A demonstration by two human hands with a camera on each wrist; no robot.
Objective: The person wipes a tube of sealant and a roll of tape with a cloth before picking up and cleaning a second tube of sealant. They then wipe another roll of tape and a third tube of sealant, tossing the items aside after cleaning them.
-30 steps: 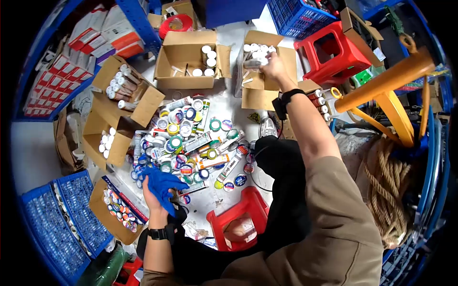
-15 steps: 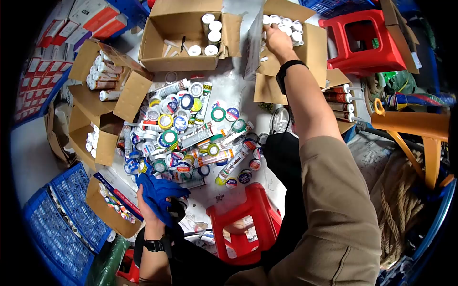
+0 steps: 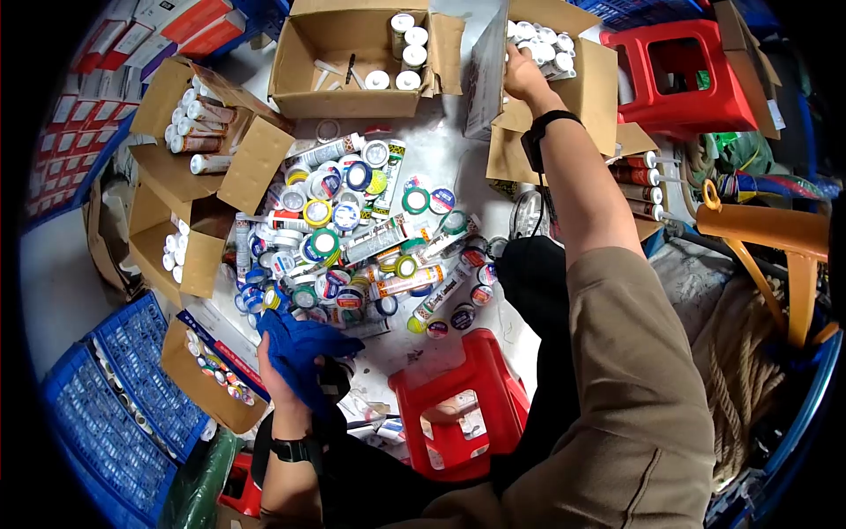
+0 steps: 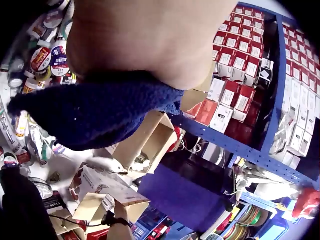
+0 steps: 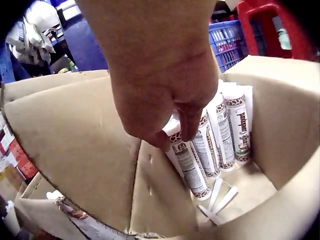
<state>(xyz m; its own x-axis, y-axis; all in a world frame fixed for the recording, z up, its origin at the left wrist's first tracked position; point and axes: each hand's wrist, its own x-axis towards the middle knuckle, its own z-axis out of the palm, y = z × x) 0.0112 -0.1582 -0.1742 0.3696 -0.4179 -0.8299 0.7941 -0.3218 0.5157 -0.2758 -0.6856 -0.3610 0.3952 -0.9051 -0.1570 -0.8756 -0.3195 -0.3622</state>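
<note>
My left hand [image 3: 278,381] holds a crumpled blue cloth [image 3: 305,349] above the near left side of a pile of tape rolls and sealant cartridges [image 3: 379,242]. In the left wrist view the cloth [image 4: 100,112] hangs below the hand. My right hand [image 3: 527,79] reaches down into an open cardboard box [image 3: 597,93] at the back right. Seen from the right wrist, its thumb and fingers pinch the top of a white sealant cartridge [image 5: 190,172], which stands slightly tilted beside several others [image 5: 239,125]. Loose white nozzles [image 5: 220,202] lie on the box floor.
Another box [image 3: 344,104] at the back holds cartridges and nozzles. Two boxes with cartridges stand at left, including the upper one [image 3: 251,176]. A red stool [image 3: 414,388] stands near my legs, another [image 3: 731,97] beyond the right box. A yellow metal frame [image 3: 767,229] rises at right.
The head view has swung and shifted. My right hand has gone from a tilted cartridge at the box's front to its left inner side, where the cartridge now stands. The left hand keeps the cloth.
</note>
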